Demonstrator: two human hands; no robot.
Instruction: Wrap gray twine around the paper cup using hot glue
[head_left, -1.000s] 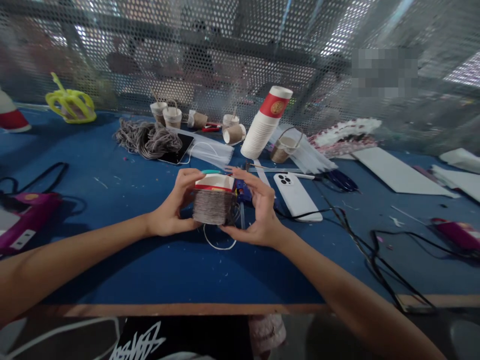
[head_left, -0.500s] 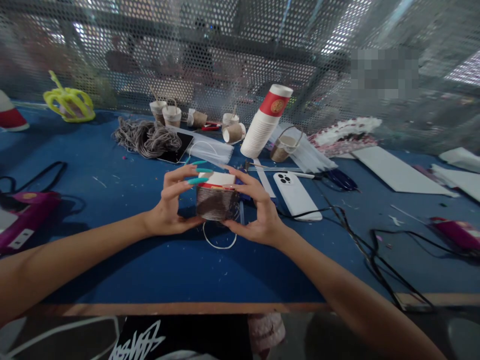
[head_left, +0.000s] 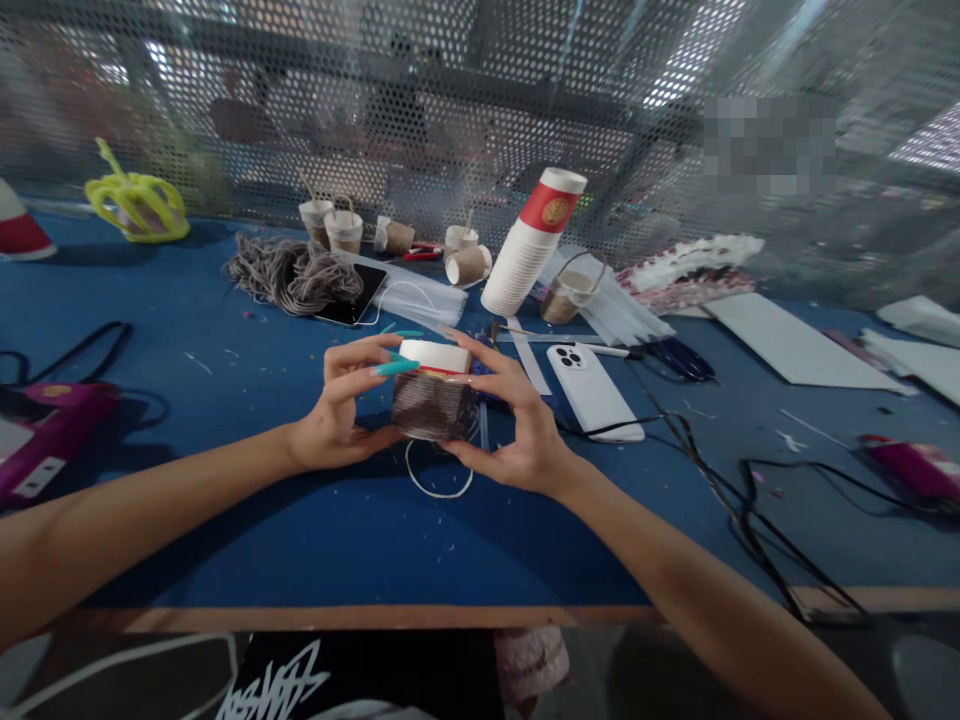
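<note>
Between my two hands is a paper cup (head_left: 433, 405), wrapped in brown-grey cord, with a white and red band bare at its upper end. My left hand (head_left: 346, 408) grips its left side, thumb low and long turquoise nails over the top. On the other side my right hand (head_left: 517, 420) holds it with the thumb underneath and fingers along the upper edge. Both hands are closed on the cup. A thin white loop of cord (head_left: 441, 494) lies on the table just below it. Something blue behind the cup is mostly hidden.
A tall leaning stack of paper cups (head_left: 517, 265) stands behind, near a white phone (head_left: 596, 393). Grey yarn (head_left: 292, 275) lies on a dark tablet at the back left. Purple glue guns (head_left: 56, 435) lie at both sides. Black cables (head_left: 694, 450) cross the right side.
The fingers of my left hand have shifted on the cup's top, and more of the white rim shows. The cup has tilted slightly; things around it have stayed put.
</note>
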